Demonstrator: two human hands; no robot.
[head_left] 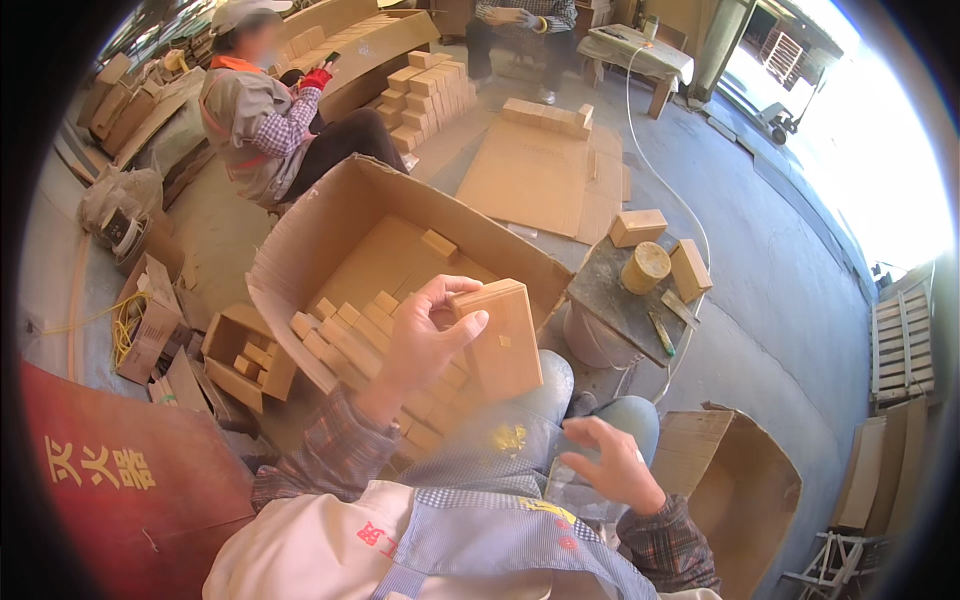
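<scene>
Take the center of the view as the dial center, with 12 o'clock at the top. The light-brown rectangular wooden block [512, 345] is held aloft near the dial center. The bare left hand [435, 325] pinches its upper-left edge, with the thumb on the upper face. The bare right hand [608, 455], at 5 o'clock, is half spread with fingers loosely curved, apart from the block.

The large open brown cardboard box [300, 215] extends from 8 to 12 o'clock. Rows of light-brown wooden blocks [345, 345] lie along its near side; a single tan block [438, 243] lies farther in. The small dark flat-topped bench [604, 287], at 3 o'clock, carries a tan cylindrical container [648, 267] between two brown rectangular blocks [638, 228]. A green-handled tool [662, 335] lies at its near corner. The open brown cardboard carton [695, 445] stands at 4 o'clock.
</scene>
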